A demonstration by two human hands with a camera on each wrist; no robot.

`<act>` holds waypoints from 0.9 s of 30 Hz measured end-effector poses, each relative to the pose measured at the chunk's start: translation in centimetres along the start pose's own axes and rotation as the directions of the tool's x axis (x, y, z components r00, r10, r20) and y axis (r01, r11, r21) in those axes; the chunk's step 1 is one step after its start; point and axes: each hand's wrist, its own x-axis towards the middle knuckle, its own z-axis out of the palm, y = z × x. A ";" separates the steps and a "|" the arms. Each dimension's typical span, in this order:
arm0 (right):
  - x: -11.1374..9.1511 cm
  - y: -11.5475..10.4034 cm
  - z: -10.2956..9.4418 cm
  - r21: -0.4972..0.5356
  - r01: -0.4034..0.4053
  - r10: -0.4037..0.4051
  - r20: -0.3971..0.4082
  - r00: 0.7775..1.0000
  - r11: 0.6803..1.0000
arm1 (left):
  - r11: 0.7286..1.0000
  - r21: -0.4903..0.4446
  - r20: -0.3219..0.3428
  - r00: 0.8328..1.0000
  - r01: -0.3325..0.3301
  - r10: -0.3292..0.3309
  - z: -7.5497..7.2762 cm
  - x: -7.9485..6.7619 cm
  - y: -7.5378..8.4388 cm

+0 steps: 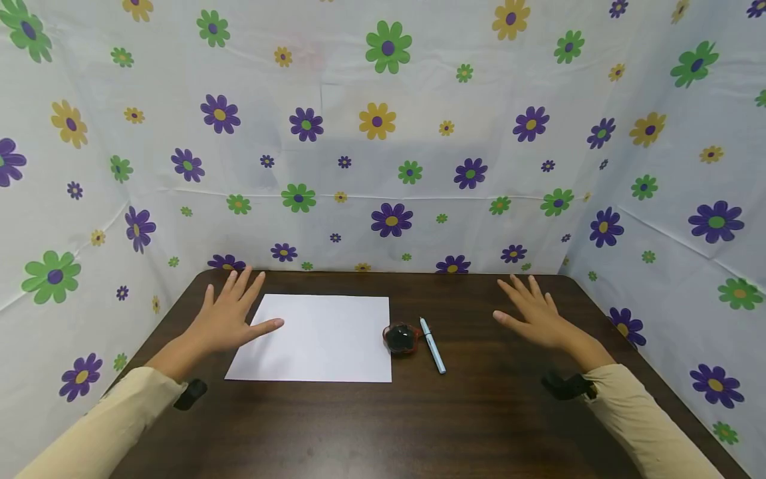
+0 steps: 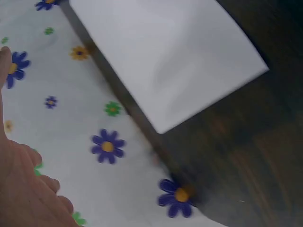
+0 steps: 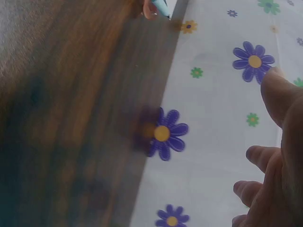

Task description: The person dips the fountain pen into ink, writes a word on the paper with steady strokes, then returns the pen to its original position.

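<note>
My left hand (image 1: 226, 320) is held with its fingers spread above the left edge of a white sheet of paper (image 1: 329, 339), its thumb overlapping the sheet in the head view. On the right, my right hand (image 1: 538, 320) hangs over the dark table, fingers spread and holding nothing. Between the hands, at the paper's right edge, sits a small round dark thing with a reddish-brown, see-through rim (image 1: 401, 338). A light blue pen (image 1: 433, 346) lies beside it, slanting. In the right wrist view the pen (image 3: 162, 7) shows only partly at the top edge.
The dark brown wooden table (image 1: 359, 426) has rounded far corners. White cloth with purple, green and yellow flowers (image 1: 335, 153) stands behind it and along both sides. A black band (image 1: 190, 394) is on the left wrist, another (image 1: 565, 386) on the right.
</note>
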 end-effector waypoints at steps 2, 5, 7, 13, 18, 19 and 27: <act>0.1 0.1 0.5 0.020 0.002 -0.002 0.007 1.000 1.000 | 1.000 -0.019 0.001 1.000 -0.009 0.009 0.5 0.1 -0.6; 0.2 0.2 1.2 0.050 0.005 -0.006 0.017 1.000 0.999 | 0.999 -0.046 0.009 1.000 -0.014 0.014 1.4 0.2 -1.7; 0.2 0.3 1.6 0.071 0.002 -0.004 0.027 1.000 0.997 | 0.998 -0.062 0.016 1.000 -0.010 0.011 2.1 0.2 -2.4; 0.6 0.3 2.8 0.118 0.007 -0.011 0.036 0.999 0.993 | 0.995 -0.102 0.051 0.999 0.002 0.003 3.8 0.3 -3.8; 0.9 0.1 4.4 0.149 0.009 -0.016 0.047 0.999 0.989 | 0.990 -0.139 0.103 0.995 0.005 0.009 4.9 0.3 -4.5; 1.0 0.0 4.7 0.156 0.009 -0.017 0.049 0.999 0.988 | 0.989 -0.145 0.111 0.994 0.006 0.010 5.1 0.3 -4.6; 1.4 -0.8 6.4 0.186 0.024 -0.037 0.064 0.997 0.982 | 0.989 -0.149 0.194 0.981 0.017 0.012 6.7 0.4 -5.5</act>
